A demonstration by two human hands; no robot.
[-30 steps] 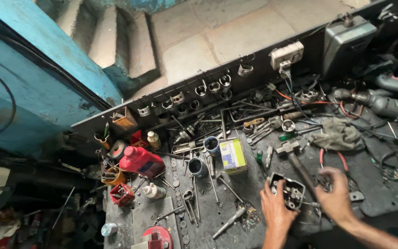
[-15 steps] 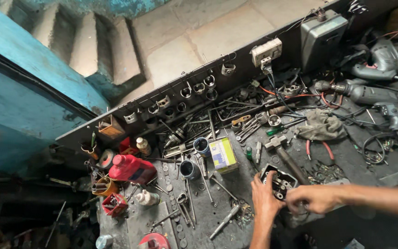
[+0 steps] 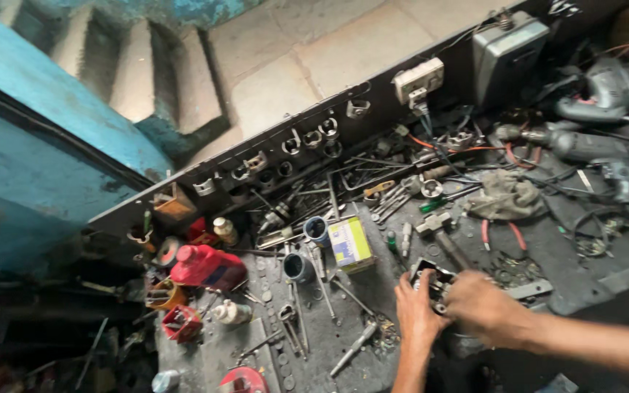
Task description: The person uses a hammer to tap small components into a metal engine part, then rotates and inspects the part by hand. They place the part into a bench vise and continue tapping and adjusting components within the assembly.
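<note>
Both my hands meet on a dark metal engine part [image 3: 432, 276] lying on the grimy workbench [image 3: 329, 342]. My left hand [image 3: 415, 313] grips its near left side from below. My right hand [image 3: 483, 306] reaches in from the right and covers the part's near right side, so most of the part is hidden. A hammer [image 3: 442, 234] lies just beyond the part, its handle running toward my hands. A yellow and white box [image 3: 349, 244] sits to the left of it.
Spanners, sockets and a ratchet [image 3: 354, 348] litter the bench. A red bottle [image 3: 207, 266] stands at the left, a grey rag [image 3: 505, 195] and red-handled pliers [image 3: 500, 234] at the right. Power drills [image 3: 591, 145] lie far right. A socket outlet [image 3: 418, 78] sits on the back rail.
My right hand has swung in from the right and closed over the engine part beside my left hand. The view has shifted left and down slightly.
</note>
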